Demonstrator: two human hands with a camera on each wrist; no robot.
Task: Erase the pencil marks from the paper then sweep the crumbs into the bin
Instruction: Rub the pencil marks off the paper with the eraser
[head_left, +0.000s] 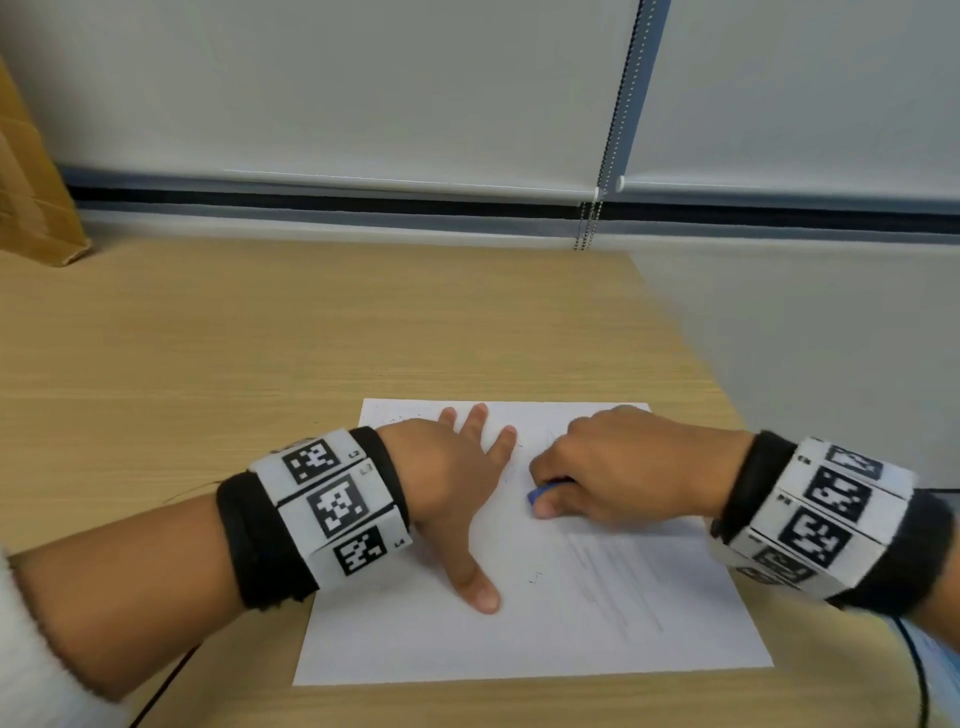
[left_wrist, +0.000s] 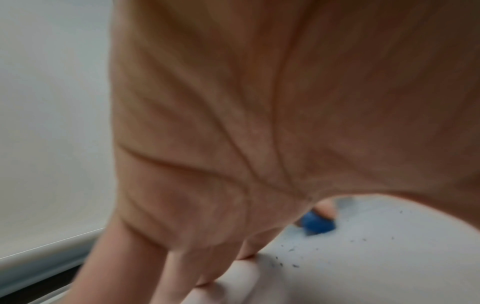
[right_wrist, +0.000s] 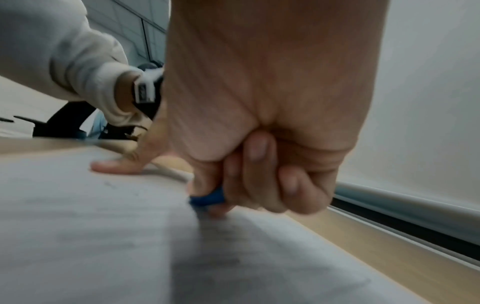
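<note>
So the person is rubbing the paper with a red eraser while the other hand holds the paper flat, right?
Almost. The eraser is blue, not red; the head view shows it, and both wrist views too. The rest is right: the right hand pinches it against the paper, and the left hand lies flat on the sheet.

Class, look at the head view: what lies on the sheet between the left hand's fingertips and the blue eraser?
Only bare white paper with a few dark crumbs separates the left hand from the blue eraser; the left wrist view shows the specks best.
</note>
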